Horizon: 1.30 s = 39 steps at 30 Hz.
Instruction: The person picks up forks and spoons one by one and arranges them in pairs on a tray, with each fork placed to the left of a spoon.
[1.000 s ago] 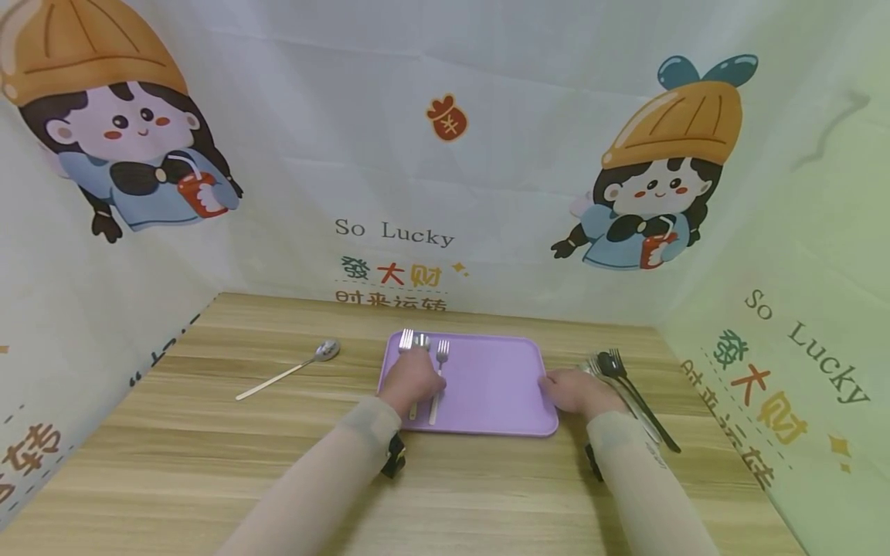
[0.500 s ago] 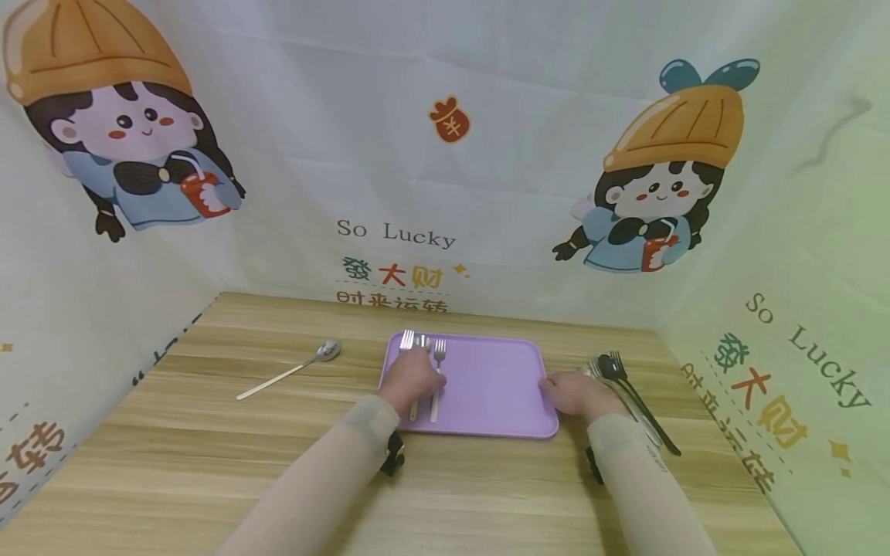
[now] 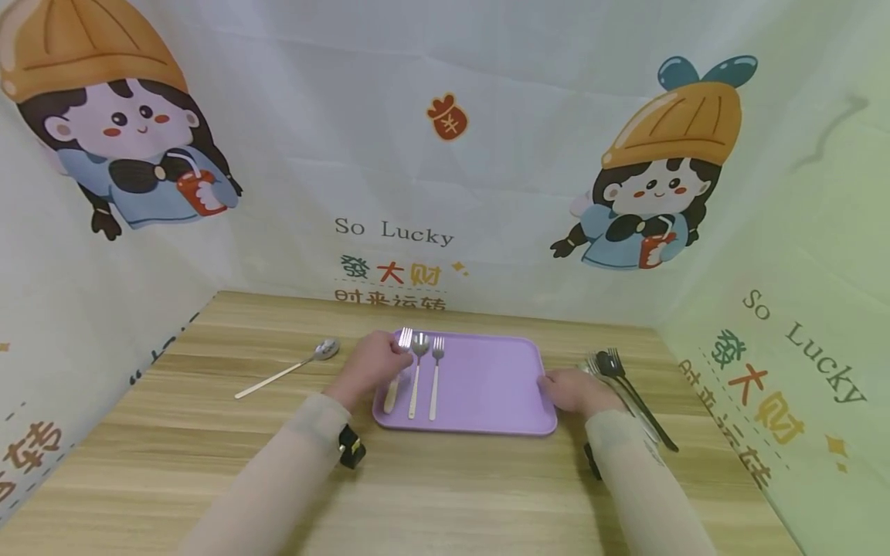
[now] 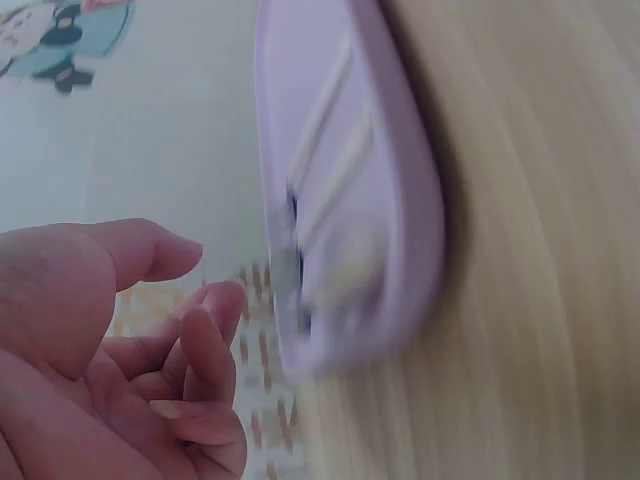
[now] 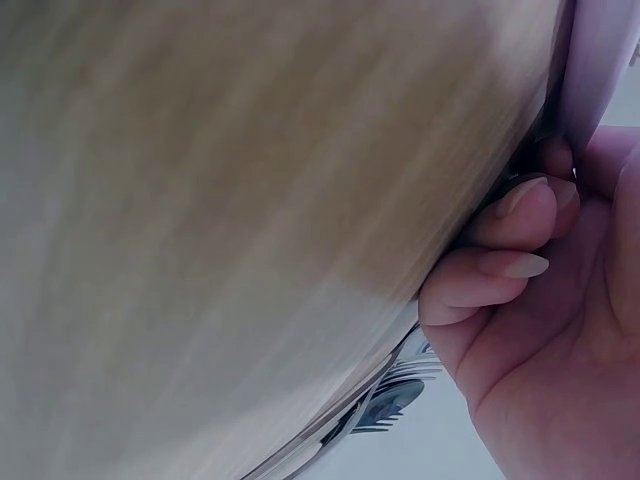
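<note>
A purple tray (image 3: 494, 386) lies on the table with two forks and a spoon side by side at its left: the left fork (image 3: 405, 338), the spoon (image 3: 420, 344) and the right fork (image 3: 437, 351). My left hand (image 3: 371, 361) is over the tray's left edge and hides part of the left fork. In the left wrist view, its thumb and loosely bent fingers (image 4: 205, 365) are apart, with nothing between them. My right hand (image 3: 572, 389) pinches the tray's right rim; in the right wrist view its fingers (image 5: 515, 215) curl in at the purple edge.
Left of the tray, a spoon (image 3: 325, 350) with a pale handle lies slanted on the wooden table (image 3: 459, 494). Right of my right hand lies a bunch of cutlery, with a black spoon (image 3: 609, 366) and several forks. Printed cloth (image 3: 514, 255) walls surround the table.
My left hand has moved off the cutlery toward the left edge of the tray, uncovering the spoon and the forks' handles. The tray's left end shifted slightly. My right hand stayed at the rim.
</note>
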Each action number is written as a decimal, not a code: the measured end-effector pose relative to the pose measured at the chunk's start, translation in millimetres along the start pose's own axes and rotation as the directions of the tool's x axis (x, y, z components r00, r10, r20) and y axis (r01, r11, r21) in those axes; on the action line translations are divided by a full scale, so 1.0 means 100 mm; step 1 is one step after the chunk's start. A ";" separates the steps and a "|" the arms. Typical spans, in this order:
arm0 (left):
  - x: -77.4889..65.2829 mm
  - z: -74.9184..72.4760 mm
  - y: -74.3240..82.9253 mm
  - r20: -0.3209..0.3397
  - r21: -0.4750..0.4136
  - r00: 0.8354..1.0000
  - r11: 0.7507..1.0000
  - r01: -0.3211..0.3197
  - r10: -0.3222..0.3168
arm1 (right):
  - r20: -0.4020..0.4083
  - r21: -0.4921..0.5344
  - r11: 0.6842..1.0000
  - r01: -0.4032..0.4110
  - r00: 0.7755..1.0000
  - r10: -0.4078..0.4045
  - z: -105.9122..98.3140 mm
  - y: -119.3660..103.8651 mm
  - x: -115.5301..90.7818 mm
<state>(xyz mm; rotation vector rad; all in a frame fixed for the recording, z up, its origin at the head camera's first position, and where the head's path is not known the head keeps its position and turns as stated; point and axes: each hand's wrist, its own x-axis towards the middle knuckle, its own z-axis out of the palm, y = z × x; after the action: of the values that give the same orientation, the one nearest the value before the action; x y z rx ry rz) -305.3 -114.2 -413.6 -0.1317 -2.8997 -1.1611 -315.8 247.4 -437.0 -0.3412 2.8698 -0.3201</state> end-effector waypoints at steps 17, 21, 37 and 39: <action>-0.10 -0.97 -1.02 -0.072 0.271 0.997 0.961 0.059 -0.041 | 0.004 0.020 1.000 -0.017 1.000 0.017 -0.01 -0.01 0.00; -0.18 -1.07 -1.19 -0.082 0.357 0.993 0.928 0.105 -0.081 | 0.008 0.019 1.000 -0.023 1.000 0.023 0.00 0.00 0.01; -0.36 -1.19 -1.23 0.023 0.394 0.973 0.896 0.203 -0.231 | 0.008 0.009 1.000 -0.026 1.000 0.026 -0.02 -0.02 0.00; -0.37 -1.20 -1.23 0.044 0.392 0.970 0.897 0.205 -0.241 | 0.005 0.005 1.000 -0.025 1.000 0.025 -0.02 -0.02 0.00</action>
<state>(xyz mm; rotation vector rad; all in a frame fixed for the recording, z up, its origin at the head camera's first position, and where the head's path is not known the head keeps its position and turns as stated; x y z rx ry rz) -281.3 -288.0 -413.4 0.1644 -3.2228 -0.5871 -316.1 246.1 -435.3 -0.3050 2.8660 -0.3211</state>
